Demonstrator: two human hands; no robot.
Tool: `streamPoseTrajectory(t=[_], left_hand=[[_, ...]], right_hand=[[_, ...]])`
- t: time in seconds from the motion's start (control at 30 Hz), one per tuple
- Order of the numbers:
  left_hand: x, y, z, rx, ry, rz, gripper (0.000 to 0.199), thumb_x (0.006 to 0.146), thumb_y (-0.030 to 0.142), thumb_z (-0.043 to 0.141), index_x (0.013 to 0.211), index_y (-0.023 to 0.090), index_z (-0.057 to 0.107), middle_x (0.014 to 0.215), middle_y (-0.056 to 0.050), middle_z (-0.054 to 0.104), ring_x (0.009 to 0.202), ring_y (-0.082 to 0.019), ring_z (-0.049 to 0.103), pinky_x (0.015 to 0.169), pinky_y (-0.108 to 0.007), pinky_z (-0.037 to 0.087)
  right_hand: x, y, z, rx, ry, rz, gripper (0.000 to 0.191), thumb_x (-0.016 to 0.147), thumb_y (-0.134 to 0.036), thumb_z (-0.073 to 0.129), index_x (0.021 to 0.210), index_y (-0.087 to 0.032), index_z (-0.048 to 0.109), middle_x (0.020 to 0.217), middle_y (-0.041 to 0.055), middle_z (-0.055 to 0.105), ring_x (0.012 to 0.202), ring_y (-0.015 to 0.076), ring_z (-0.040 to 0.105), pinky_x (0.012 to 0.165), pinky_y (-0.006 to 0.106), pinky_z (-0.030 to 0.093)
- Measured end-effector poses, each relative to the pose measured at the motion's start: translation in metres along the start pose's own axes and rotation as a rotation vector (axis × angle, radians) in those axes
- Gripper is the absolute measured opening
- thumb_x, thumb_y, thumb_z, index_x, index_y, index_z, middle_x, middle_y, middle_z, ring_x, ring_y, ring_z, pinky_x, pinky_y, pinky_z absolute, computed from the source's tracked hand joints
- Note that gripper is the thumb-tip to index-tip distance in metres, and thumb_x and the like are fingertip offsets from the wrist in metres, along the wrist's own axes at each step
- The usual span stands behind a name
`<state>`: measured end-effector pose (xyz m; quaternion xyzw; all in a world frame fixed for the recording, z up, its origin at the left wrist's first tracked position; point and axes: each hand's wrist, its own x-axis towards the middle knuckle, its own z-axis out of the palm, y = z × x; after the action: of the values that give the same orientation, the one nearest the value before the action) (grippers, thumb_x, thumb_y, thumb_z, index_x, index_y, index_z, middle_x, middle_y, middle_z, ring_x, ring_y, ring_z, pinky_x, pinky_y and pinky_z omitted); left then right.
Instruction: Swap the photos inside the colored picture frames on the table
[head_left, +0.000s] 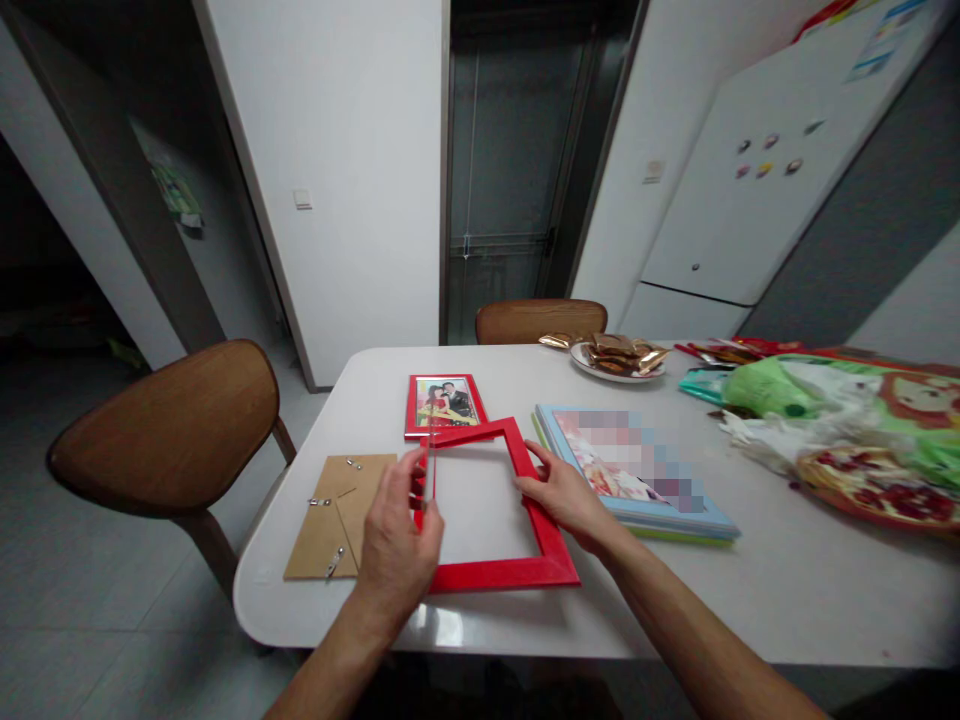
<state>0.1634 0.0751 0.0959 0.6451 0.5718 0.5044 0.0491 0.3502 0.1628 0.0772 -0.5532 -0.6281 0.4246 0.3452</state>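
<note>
A red picture frame (559,560) with an open middle is held between my two hands, slightly above the white table. My left hand (397,530) is closed around its left side. A thin, clear upright edge (430,455), looking like a transparent pane, shows by those fingers. My right hand (566,495) grips the right side, thumb on the front face. Left of my left hand lies a brown backing board (322,530) with metal clips. Just beyond the frame is a smaller red-framed photo (448,402) of two people.
A stack of light-blue and green framed pictures (637,512) lies to the right. Farther back stands a plate (619,376) of gold-wrapped packets. Plastic bags (795,385) and pomegranate pieces (885,480) cover the far right. Wooden chairs (172,430) stand by the table (675,610).
</note>
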Motion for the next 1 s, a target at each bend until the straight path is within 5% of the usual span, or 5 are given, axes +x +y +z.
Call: streamPoseTrajectory(t=[0.23, 0.53, 0.73, 0.87, 1.0], left_hand=[[-0.021, -0.069, -0.036, 0.06, 0.02, -0.388, 0.04, 0.068, 0.023, 0.046, 0.107, 0.017, 0.042, 0.075, 0.001, 0.053, 0.067, -0.016, 0.054, 0.065, -0.03, 0.045], [-0.037, -0.08, -0.038, 0.416, -0.18, -0.307, 0.032, 0.071, 0.02, 0.042, 0.102, 0.018, 0.046, 0.08, -0.003, 0.058, 0.079, -0.02, 0.055, 0.074, -0.036, 0.042], [-0.039, -0.078, -0.033, 0.511, -0.189, -0.152, 0.029, 0.07, 0.02, 0.045, 0.099, 0.018, 0.049, 0.094, -0.007, 0.058, 0.09, -0.024, 0.052, 0.08, -0.042, 0.04], [-0.041, -0.066, -0.02, 0.367, -0.248, -0.001, 0.04, 0.067, 0.018, 0.048, 0.108, 0.016, 0.046, 0.113, -0.01, 0.051, 0.106, -0.024, 0.045, 0.09, -0.043, 0.036], [-0.045, -0.057, -0.005, 0.313, -0.337, 0.091, 0.053, 0.065, 0.016, 0.05, 0.117, 0.014, 0.041, 0.126, -0.014, 0.041, 0.117, -0.027, 0.036, 0.095, -0.048, 0.031]], right_hand=[[0.011, 0.031, 0.008, -0.635, 0.136, -0.197, 0.04, 0.069, -0.021, 0.044, 0.107, -0.011, 0.052, 0.085, 0.0091, 0.063, 0.073, 0.0171, 0.057, 0.065, 0.024, 0.038], [0.01, 0.038, 0.015, -0.859, 0.132, -0.237, 0.033, 0.07, -0.018, 0.043, 0.099, -0.01, 0.057, 0.084, 0.0121, 0.058, 0.076, 0.0193, 0.054, 0.071, 0.027, 0.037], [0.002, 0.013, 0.037, -0.572, 0.154, -0.348, 0.041, 0.071, -0.024, 0.046, 0.11, -0.011, 0.051, 0.101, 0.0119, 0.056, 0.084, 0.0184, 0.052, 0.078, 0.029, 0.038], [0.005, 0.002, 0.076, -0.154, -0.081, -0.196, 0.051, 0.068, -0.02, 0.046, 0.119, -0.013, 0.043, 0.074, 0.0033, 0.061, 0.055, 0.0111, 0.052, 0.057, 0.023, 0.041], [0.012, -0.009, 0.104, 0.191, -0.096, -0.107, 0.063, 0.06, -0.011, 0.047, 0.122, -0.013, 0.038, 0.055, -0.0048, 0.054, 0.045, 0.008, 0.045, 0.046, 0.019, 0.036]])
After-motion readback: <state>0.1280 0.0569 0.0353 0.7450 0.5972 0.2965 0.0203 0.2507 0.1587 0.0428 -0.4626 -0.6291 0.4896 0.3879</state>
